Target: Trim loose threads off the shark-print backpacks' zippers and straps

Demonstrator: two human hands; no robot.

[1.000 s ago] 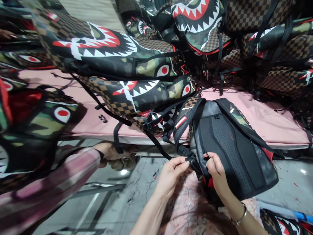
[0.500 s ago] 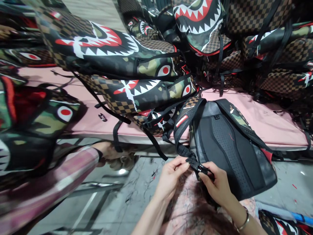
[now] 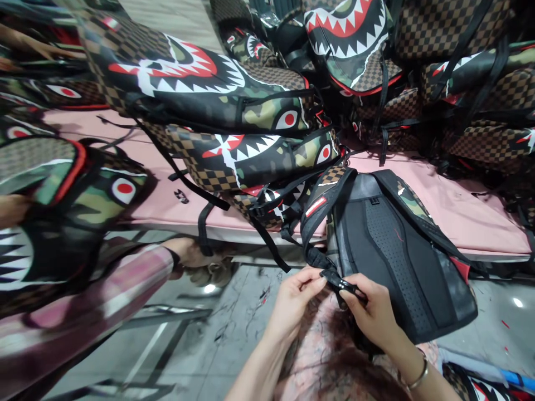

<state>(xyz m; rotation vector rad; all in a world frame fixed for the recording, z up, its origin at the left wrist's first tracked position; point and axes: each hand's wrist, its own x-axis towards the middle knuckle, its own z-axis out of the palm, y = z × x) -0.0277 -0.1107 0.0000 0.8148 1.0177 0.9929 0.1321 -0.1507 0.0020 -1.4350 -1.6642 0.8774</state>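
A backpack (image 3: 401, 250) leans on the edge of the pink table, its black padded back panel and shoulder straps facing me. My left hand (image 3: 295, 303) is closed, pinching black webbing beside a small black plastic buckle (image 3: 335, 281) near the end of the bag's left shoulder strap (image 3: 314, 234). On the buckle's other side, my right hand (image 3: 373, 312) pinches its right end between thumb and fingers. Both hands are just below the bag's lower left side, above my lap. The fingers partly hide how strap and buckle fit together.
Shark-mouth backpacks (image 3: 200, 83) are piled on the pink table (image 3: 438, 200). A loose black buckle piece (image 3: 181, 196) lies there too. At left, a co-worker's hand (image 3: 14, 210) is at another backpack (image 3: 90, 217); their checked trouser leg (image 3: 121, 284) is near. Scraps of thread litter the floor (image 3: 238, 312).
My hands keep nearly the same grip on strap and buckle. The view has shifted slightly. On the left, the co-worker's backpack has its flap in another position and a hand now shows at it.
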